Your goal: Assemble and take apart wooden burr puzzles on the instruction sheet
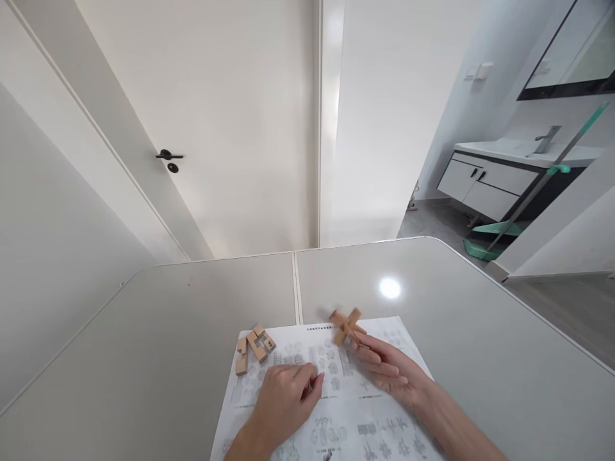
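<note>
My right hand holds a partly joined wooden burr puzzle by its near end, between thumb and fingertips. Its notched bars cross one another, and it is a little blurred, above the top edge of a printed sheet. My left hand rests on the sheet with its fingers curled in, and I see nothing in it; the palm side is hidden. Beyond that hand, at the sheet's upper left corner, lie two loose notched wooden pieces, one bearing a dark mark like a number.
The sheet shows rows of small grey diagrams and lies on a grey folding table with a centre seam. A light glares off the tabletop at right. Behind stands a white door; a washbasin cabinet and green dustpan are far right.
</note>
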`<state>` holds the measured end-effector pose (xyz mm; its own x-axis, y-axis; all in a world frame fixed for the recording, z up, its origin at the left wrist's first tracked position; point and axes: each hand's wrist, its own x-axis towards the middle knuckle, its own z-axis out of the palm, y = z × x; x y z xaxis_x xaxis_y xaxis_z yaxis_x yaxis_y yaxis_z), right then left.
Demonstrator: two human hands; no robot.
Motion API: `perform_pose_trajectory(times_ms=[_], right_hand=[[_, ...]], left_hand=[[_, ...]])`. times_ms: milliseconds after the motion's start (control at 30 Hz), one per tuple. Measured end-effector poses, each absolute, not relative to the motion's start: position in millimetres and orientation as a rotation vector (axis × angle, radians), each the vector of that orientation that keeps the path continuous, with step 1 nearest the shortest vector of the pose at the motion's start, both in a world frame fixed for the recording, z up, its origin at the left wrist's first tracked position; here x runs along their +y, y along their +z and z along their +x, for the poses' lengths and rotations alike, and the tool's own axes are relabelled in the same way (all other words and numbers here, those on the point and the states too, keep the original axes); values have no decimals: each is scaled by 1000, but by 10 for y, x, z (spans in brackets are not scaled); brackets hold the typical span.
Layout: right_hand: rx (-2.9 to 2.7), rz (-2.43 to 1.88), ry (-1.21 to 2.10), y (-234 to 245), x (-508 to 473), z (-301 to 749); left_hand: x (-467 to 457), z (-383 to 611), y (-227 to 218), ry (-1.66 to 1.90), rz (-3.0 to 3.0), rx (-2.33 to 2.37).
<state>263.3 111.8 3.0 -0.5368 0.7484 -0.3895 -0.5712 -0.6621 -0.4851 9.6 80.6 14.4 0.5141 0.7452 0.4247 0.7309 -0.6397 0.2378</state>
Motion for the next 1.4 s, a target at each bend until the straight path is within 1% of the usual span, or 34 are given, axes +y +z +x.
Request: perform_pose_trajectory(times_ms=[100, 300, 433, 500, 700, 833, 1233, 1400], right_hand=[[-584, -782, 2188, 55, 1017, 2549], [-953, -685, 2311, 74, 893, 2427], [-1082, -674, 2345, 88, 889, 2404], [-1098, -700, 2328, 105, 883, 2395], [-1176, -751, 2234, 175, 858, 2358], [-1228, -774, 2219, 187, 849, 2344], [-1122, -861, 2053, 135, 777, 2265], [-1104, -869, 2065, 142, 773, 2255]], left_hand=[[802, 108, 153, 785, 2648, 1337], [759, 104, 223, 829, 2368, 1405], [743, 90, 251, 746, 2428, 1274], [742, 84, 241, 733, 2492, 1213], [742, 93, 183, 857, 2584, 1222], [731, 110, 170, 850, 2612, 1209], [737, 135, 198, 997, 2710, 1261], [737, 143, 193, 1005, 2719, 1293]])
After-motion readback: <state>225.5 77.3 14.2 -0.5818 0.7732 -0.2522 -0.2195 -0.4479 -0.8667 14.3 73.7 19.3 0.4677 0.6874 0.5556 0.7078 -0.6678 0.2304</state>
